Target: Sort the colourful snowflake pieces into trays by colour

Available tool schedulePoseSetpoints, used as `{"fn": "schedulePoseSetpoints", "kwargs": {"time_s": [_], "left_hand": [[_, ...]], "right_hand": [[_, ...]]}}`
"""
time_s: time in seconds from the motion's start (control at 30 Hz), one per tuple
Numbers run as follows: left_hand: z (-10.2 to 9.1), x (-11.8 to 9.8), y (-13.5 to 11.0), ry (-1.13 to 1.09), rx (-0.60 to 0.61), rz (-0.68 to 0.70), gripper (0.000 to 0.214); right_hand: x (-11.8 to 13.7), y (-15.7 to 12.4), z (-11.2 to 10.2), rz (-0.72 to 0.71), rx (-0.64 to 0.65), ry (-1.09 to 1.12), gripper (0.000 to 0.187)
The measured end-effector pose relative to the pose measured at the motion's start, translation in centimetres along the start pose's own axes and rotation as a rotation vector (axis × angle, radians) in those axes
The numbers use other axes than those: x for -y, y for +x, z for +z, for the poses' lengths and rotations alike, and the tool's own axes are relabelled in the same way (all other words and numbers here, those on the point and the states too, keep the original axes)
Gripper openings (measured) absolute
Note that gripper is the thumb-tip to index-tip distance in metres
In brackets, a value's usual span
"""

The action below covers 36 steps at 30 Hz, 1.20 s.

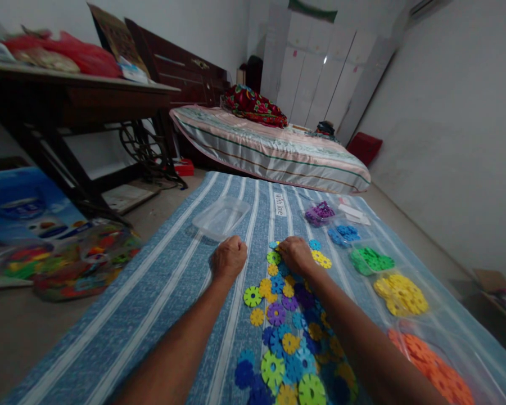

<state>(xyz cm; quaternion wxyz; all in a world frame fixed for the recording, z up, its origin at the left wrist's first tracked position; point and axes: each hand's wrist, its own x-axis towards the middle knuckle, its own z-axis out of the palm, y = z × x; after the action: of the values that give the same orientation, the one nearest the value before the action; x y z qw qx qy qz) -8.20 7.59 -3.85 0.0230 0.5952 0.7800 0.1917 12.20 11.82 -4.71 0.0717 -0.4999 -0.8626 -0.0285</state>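
Fingers of the left hand curl tight into a fist, knuckles up, resting on the blue striped mat. Cannot tell whether anything sits inside the fist. Fingers of the right hand bend downward, tips hidden behind the back of the hand, so whether they pinch a piece cannot be told. Right hand sits on the far end of the mixed pile of snowflake discs, touching it. A green disc lies just beside it, between the two hands.

Mixed pile runs from the right hand back toward the person along the right forearm: yellow, blue, purple and green pieces lying flat and overlapping. Left hand is near the pile's edge but apart from it.

To the right of the pile, sorted heaps lie in a row, each in clear plastic: purple discs farthest, then blue discs, green discs, yellow discs, and orange discs nearest.

Beyond the left hand, a clear plastic tub sits on the mat. Off the mat to the left, a clear bag of multicoloured toy pieces lies on the floor. Past the mat's far end is a bed with a striped cover. Treadle sewing table stands at left.
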Motion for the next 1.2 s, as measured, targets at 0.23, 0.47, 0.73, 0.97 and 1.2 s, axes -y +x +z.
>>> {"fn": "schedulePoseSetpoints", "kwargs": {"time_s": [0.23,0.47,0.73,0.97,1.2], "left_hand": [[0.2,0.2,0.1,-0.009,-0.007,0.010,0.024],[0.1,0.3,0.2,-0.007,-0.001,0.015,0.025],[0.2,0.4,0.3,0.001,-0.002,0.012,0.024],[0.3,0.4,0.4,-0.012,-0.001,0.004,0.024],[-0.2,0.0,0.2,-0.002,0.018,-0.016,0.024]], "right_hand": [[-0.1,0.0,-0.5,-0.041,-0.044,-0.045,0.025],[-0.6,-0.4,-2.0,0.171,-0.121,0.297,0.028],[-7.3,1.9,-4.9,0.449,-0.302,0.408,0.030],[-11.9,3.2,-8.3,0.661,-0.464,0.278,0.033],[-7.2,-1.8,-3.7,0.557,-0.375,0.396,0.030]]}}
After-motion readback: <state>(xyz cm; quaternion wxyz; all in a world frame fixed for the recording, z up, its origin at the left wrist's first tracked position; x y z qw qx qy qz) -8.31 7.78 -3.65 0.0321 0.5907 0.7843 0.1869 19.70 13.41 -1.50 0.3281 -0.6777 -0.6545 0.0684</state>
